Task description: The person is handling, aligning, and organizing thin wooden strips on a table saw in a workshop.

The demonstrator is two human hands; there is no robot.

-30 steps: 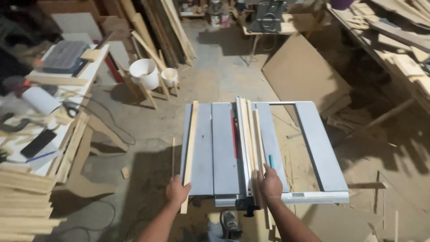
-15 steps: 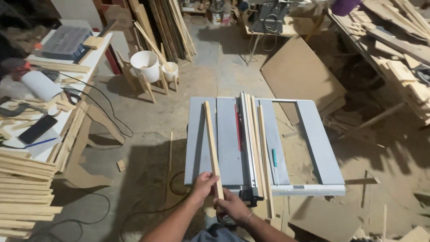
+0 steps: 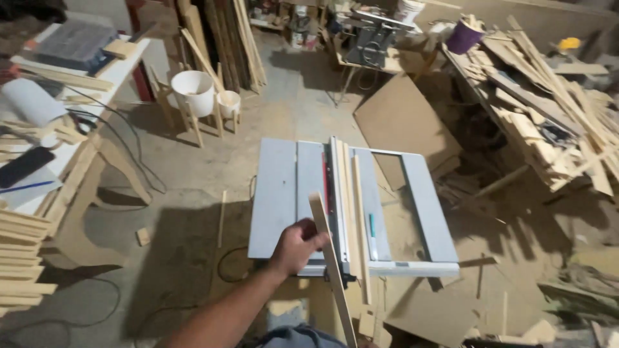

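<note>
My left hand [image 3: 298,245] is closed around a long, thin strip of pale wood [image 3: 330,258], the grip taking it near its upper end with fingers wrapped over its left face. The strip is tilted, its top end lifted above the near edge of the grey metal table-saw surface [image 3: 277,193], its lower length slanting down and to the right past that edge toward my body. My right hand is out of sight, so I cannot say what its grip is doing.

On the surface, a narrow red insert [image 3: 325,183] runs front to back near the middle. Just right of it lies a long metal fence rail [image 3: 336,193], and beside that another pale wooden strip [image 3: 358,212] lies flat, overhanging the near edge. A teal marker pen [image 3: 372,235] lies near the right side of the near edge, parallel to the strips.

Beyond the far left corner stands a white plastic bucket [image 3: 193,91] on a small wooden stool, with a smaller white cup [image 3: 228,103] next to it. A large sheet of brown cardboard [image 3: 403,122] lies on the floor past the far right corner. A heap of scrap wood offcuts [image 3: 548,122] fills the right side of the workshop.
</note>
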